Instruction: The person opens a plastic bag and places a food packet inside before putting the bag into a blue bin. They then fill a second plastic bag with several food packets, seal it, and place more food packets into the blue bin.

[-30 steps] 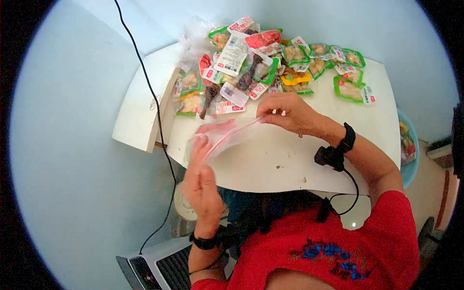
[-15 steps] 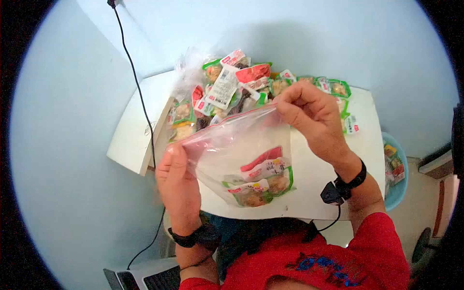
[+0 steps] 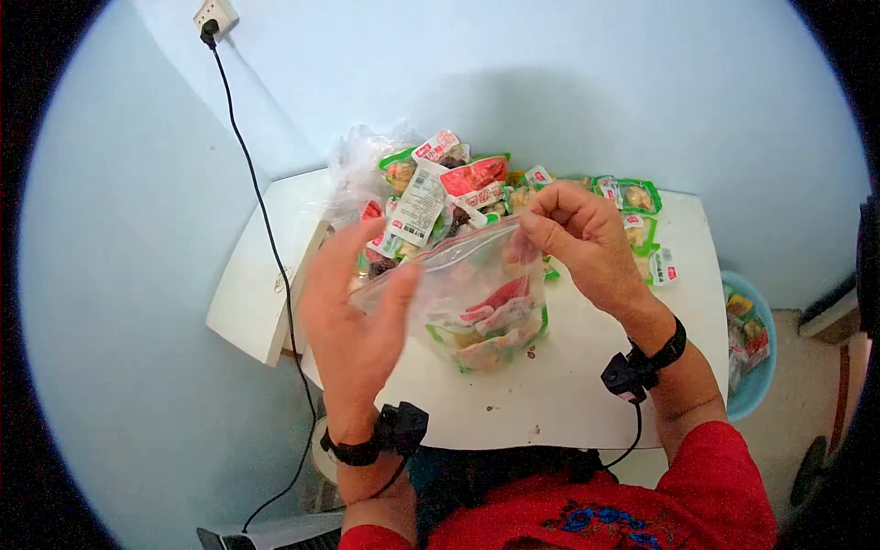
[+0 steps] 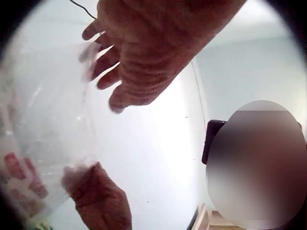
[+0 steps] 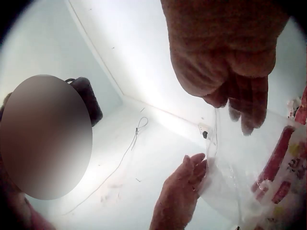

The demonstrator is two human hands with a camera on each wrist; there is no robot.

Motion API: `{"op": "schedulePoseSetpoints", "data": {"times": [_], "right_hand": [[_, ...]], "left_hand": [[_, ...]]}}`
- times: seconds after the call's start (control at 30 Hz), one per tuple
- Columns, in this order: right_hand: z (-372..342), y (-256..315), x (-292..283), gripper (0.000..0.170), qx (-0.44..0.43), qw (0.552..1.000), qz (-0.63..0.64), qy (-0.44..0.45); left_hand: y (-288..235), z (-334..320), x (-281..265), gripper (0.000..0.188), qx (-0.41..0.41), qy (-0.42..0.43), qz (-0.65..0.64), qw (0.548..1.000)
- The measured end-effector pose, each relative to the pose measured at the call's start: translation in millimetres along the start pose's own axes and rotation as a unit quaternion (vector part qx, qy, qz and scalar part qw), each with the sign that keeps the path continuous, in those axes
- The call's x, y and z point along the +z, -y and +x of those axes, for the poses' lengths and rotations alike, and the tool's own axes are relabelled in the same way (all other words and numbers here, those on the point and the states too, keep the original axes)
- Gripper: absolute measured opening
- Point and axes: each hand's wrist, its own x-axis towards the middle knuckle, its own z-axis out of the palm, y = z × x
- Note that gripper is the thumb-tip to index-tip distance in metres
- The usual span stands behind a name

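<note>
"What is nearest?"

"A red top (image 3: 715,477) with blue flowers on it, along the near edge. Just past it, one black camera (image 3: 401,426) is strapped to the left wrist and another (image 3: 628,376) to the right."

"And the left hand (image 3: 353,321)?"

"Fingers and thumb spread apart, just beside the left end of a clear zip-top bag (image 3: 449,298). I can't tell whether any finger touches the film."

"What about the right hand (image 3: 587,247)?"

"Thumb and forefinger pinch the right end of the bag's mouth, where a pinkish strip runs along the rim."

"So where is the bag?"

"Between the two hands, over the white table (image 3: 458,412), with green-edged and red-printed packets (image 3: 500,321) low inside. Whether its bottom touches the table, I can't tell."

"Anything to the right?"

"A light-blue basin (image 3: 769,357) beyond the table's right edge, holding more packets."

"And farther off?"

"A heap of food packets (image 3: 472,183) on the far part of the table, with a crumpled clear plastic bag (image 3: 362,165) at its left. Farthest, on the wall at the left, a white socket (image 3: 223,13) takes a black plug (image 3: 209,32), and its cable (image 3: 266,211) trails down past the table's left side."
</note>
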Motion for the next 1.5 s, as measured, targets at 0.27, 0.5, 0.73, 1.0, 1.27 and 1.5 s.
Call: {"op": "schedulePoseSetpoints", "data": {"times": [0.27,0.5,0.73,1.0,1.27,1.5], "right_hand": [[2.8,-1.9,-11.7,0.011,-0.028,0.999,-0.045,-0.012],[5.1,1.1,-17.5,0.008,-0.009,0.996,-0.088,0.000],[-0.3,2.8,-11.4,0.003,-0.045,0.997,-0.055,-0.008],[-4.2,10.5,0.2,0.008,-0.041,0.995,-0.090,0.017],[-9.6,14.0,4.5,0.007,-0.052,0.996,-0.077,0.003],[-12.8,14.7,5.9,0.008,-0.043,0.994,-0.100,0.029]], "left_hand": [[-23.6,28.3,31.5,0.015,0.005,0.165,-0.002,0.986],[-23.9,33.1,38.4,0.008,0.045,0.133,-0.032,0.990],[-27.9,20.4,37.7,0.006,0.091,0.100,-0.036,0.990],[-19.3,14.9,42.5,0.007,0.149,0.086,-0.085,0.981],[-18.0,12.8,40.1,0.006,0.153,0.086,-0.086,0.981],[-15.3,11.7,39.9,0.007,0.173,0.093,-0.084,0.977]]}}
